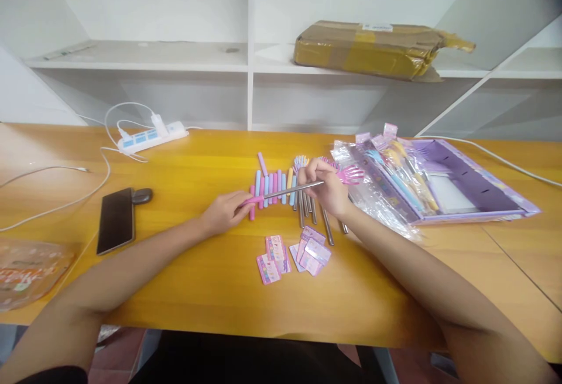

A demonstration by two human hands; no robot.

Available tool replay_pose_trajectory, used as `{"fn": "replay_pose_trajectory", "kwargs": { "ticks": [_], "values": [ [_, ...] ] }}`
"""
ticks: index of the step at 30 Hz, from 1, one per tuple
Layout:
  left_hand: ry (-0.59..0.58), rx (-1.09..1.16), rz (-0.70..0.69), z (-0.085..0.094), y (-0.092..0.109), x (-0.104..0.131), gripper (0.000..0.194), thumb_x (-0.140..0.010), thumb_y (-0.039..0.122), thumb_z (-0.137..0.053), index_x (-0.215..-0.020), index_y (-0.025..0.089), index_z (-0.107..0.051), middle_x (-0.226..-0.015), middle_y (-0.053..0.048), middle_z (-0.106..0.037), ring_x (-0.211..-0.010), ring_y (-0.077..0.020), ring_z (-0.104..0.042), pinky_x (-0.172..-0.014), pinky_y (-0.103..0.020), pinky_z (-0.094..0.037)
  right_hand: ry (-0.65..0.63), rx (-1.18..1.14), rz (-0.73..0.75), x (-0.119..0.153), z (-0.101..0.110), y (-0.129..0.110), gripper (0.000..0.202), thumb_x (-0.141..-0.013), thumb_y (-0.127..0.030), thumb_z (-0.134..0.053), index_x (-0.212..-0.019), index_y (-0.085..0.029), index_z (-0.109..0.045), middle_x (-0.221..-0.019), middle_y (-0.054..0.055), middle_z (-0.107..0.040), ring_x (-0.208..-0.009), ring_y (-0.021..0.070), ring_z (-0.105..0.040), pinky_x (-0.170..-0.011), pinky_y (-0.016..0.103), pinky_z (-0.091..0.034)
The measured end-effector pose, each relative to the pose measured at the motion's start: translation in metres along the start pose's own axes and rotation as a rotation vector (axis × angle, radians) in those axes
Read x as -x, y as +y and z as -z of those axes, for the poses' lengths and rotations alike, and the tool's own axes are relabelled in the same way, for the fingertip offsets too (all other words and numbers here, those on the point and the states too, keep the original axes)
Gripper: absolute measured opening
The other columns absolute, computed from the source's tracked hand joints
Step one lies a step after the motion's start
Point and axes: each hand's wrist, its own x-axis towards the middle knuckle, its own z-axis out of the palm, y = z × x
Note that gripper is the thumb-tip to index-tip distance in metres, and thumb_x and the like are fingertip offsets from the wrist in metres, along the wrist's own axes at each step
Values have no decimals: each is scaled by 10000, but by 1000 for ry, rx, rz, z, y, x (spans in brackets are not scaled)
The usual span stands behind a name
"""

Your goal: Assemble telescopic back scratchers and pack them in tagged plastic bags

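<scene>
A back scratcher (292, 189) with a metal rod is held across the table between my hands. My left hand (223, 212) is closed round its pink handle end. My right hand (325, 186) grips the rod's other end, where a pink hand-shaped claw (351, 174) sticks out past the fingers. Below and behind the rod, a row of pink, blue and yellow handle tubes (274, 185) lies on the table. Several metal rods with claw heads (302, 211) lie partly hidden under my right hand. Two small groups of printed cards (274, 255) lie nearer to me.
On the right, a purple tray box (483, 205) stands beside clear plastic bags (381, 214) and packed back scratchers (408, 167). A phone (115, 220), a mouse (142, 196) and a power strip (153, 138) are on the left. A taped carton (364, 50) sits on the shelf.
</scene>
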Motion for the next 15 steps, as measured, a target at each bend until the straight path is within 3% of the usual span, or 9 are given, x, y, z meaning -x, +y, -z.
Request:
{"fn": "replay_pose_trajectory", "kwargs": {
  "ticks": [4,8,11,15],
  "values": [
    [-2,62,100,-2,18,0,216,-1113,244,-558,-1197,193,-751,-866,-7,-776,-700,-111,-673,-737,-223,-553,-8,26,-1,1,-2,-7,160,-928,-253,-521,-777,-252,-469,-621,-34,-562,-470,126,-376,-499,273,-274],
    [72,11,59,-3,19,-2,136,-1025,185,-626,-1038,185,-762,-791,14,-748,-600,-86,-599,-616,-198,-490,-4,71,22,8,-14,-12,179,-946,-275,-535,-773,-252,-495,-632,-24,-544,-499,138,-389,-513,275,-301],
    [119,-19,22,-3,14,-2,125,-990,157,-643,-1021,182,-762,-787,14,-752,-597,-82,-607,-606,-194,-490,94,53,57,14,-23,-4,174,-940,-250,-522,-769,-254,-487,-606,-25,-509,-507,148,-382,-510,275,-279],
    [44,2,9,-4,8,0,191,-1048,174,-604,-1127,204,-776,-846,9,-787,-638,-88,-648,-666,-201,-532,198,11,16,17,-23,15,214,-944,-318,-528,-755,-265,-442,-562,-30,-497,-474,150,-345,-480,274,-227]
  ]
}}
